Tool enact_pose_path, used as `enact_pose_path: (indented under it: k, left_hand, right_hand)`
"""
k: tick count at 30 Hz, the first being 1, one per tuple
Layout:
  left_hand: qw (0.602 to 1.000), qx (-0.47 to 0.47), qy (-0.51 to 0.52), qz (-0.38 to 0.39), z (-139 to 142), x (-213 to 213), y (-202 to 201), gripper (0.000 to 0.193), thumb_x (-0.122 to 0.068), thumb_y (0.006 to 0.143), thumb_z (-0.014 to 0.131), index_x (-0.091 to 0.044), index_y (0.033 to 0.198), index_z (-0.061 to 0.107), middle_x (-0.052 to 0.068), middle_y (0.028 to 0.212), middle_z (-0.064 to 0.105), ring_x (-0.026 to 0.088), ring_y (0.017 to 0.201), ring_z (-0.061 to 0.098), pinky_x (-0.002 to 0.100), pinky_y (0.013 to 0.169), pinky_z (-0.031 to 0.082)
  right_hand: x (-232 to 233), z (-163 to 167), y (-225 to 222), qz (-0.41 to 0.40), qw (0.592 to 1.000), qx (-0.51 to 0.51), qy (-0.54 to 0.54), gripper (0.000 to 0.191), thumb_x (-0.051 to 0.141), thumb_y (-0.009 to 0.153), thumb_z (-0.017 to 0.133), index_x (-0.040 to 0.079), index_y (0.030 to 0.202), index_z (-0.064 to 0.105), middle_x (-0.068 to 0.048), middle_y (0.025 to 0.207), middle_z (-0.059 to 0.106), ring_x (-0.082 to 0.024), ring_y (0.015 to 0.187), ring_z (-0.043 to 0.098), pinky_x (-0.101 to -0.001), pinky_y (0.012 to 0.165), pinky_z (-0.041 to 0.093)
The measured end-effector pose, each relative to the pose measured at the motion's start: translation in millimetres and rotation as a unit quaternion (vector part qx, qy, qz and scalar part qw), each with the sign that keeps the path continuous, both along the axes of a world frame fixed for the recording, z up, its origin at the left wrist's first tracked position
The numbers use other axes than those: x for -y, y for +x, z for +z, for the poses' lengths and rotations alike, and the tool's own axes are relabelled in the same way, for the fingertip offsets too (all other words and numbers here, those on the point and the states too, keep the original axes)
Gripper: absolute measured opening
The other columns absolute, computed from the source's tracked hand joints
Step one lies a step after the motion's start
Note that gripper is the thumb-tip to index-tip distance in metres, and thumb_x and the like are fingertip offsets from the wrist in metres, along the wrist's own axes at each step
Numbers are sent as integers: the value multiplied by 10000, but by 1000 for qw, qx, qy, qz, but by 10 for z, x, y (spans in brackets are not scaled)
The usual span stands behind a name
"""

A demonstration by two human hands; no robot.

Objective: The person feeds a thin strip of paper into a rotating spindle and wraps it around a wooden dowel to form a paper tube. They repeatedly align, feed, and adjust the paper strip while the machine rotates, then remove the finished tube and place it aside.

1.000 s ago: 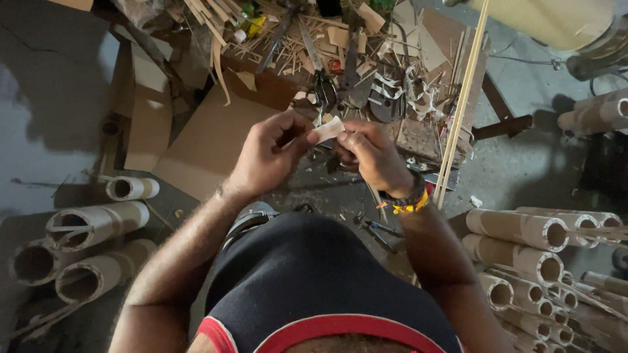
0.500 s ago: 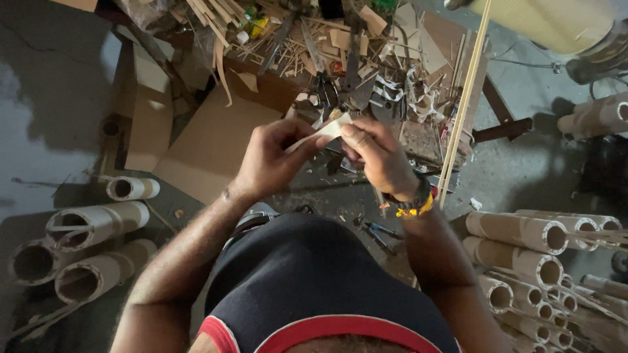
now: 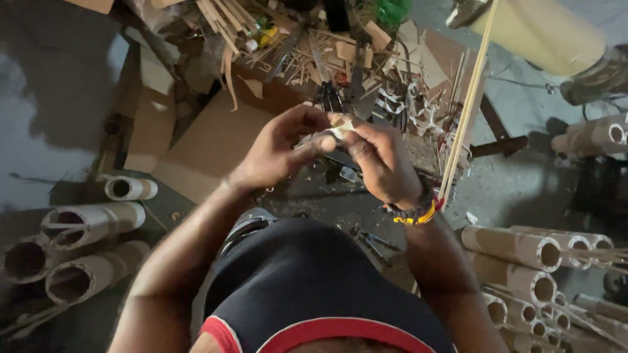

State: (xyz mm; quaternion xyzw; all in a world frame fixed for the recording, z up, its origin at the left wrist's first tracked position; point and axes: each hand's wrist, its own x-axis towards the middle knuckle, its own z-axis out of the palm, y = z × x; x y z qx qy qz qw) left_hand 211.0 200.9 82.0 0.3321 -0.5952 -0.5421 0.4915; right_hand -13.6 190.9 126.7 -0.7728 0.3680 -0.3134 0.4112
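Observation:
My left hand (image 3: 282, 149) and my right hand (image 3: 381, 162) meet in front of me, above my lap. Together they pinch a small pale strip of wood or bamboo (image 3: 335, 129) between thumbs and fingertips. The strip is short and mostly hidden by my fingers. A bead-and-yellow band (image 3: 413, 213) circles my right wrist. Below the hands a dark metal tool (image 3: 340, 171) lies on the floor.
A heap of bamboo slivers, offcuts and tools (image 3: 327, 46) lies beyond my hands. A flat cardboard sheet (image 3: 209, 140) lies left. Cardboard tubes are stacked at left (image 3: 85, 222) and right (image 3: 517, 252). A long thin stick (image 3: 466, 104) leans at right. Pliers (image 3: 373, 242) lie by my knee.
The hands have stayed together on the strip. My fingers have shifted along it and the pale piece now shows less between them.

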Motion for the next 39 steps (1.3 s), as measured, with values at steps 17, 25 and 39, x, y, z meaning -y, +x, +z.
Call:
enact_pose_path:
  k: [17,25,39]
  left_hand:
    - [982,-79,164,-52,-14,83,-165,181,-102,886,802,-69,1045,720,5,891,737,51,775,641,247,682,525]
    - [994,76,75,40,-145,206,-231,190,-213,816,901,-74,880,789,0,791,716,44,717,602,244,622,501]
    - [983,61,173,3,188,137,-168,214,-281,809,849,-91,892,796,7,851,732,99,806,677,282,724,555]
  right_hand:
    - [102,-54,-32,2,999,-19,-33,420,258,1128,494,-41,1393,624,29,698,520,-58,609,469,-243,575,396]
    - [116,39,-90,-4,999,-38,-31,423,256,1135,484,-11,1445,593,25,779,630,-36,652,510,-230,604,427]
    - [197,36,-145,-1,999,-29,-46,421,259,1143,494,2,1462,591,27,729,565,-39,618,470,-232,579,391]
